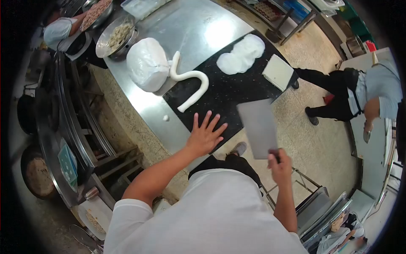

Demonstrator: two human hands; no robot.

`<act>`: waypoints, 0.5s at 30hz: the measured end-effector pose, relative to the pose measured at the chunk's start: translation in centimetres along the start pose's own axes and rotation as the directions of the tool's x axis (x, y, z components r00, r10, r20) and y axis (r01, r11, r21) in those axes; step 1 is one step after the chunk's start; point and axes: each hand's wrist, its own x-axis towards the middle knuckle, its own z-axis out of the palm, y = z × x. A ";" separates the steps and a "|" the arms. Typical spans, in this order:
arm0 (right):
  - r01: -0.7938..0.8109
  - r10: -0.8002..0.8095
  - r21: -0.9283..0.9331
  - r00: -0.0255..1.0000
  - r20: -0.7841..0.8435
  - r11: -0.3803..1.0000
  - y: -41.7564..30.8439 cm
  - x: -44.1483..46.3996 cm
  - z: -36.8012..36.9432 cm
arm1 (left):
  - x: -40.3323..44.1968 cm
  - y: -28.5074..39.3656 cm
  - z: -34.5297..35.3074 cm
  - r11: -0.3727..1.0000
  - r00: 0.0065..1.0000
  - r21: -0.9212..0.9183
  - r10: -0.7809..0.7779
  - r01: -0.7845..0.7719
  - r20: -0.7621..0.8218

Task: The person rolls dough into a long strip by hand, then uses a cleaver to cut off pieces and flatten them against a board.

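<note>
My right hand (280, 166) grips the dark handle of a cleaver (259, 127), whose broad flat blade is raised over the table's near right edge. With fingers spread, my left hand (205, 137) is over the near edge of the black work surface (203, 101); whether it touches is unclear. Beyond its fingertips lies a curved rope of white dough (196, 78), bending back toward a large plastic-covered white mass (148, 63). A small dough piece (165, 118) rests on the metal to the left. Thin white rounds (243, 55) overlap near the far corner.
A pale square block or stack (279, 73) sits at the board's right corner. Metal bowls of filling (116, 38) stand at the far left of the steel table (198, 25). One person (372, 89) is at right, another (63, 31) at upper left. Stoves line the left.
</note>
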 end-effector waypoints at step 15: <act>-0.275 0.301 0.361 0.954 -0.016 0.891 2.8 15.9 0.5 | 9.6 1.4 0.6 0.990 0.962 -0.139 0.025 0.013 0.271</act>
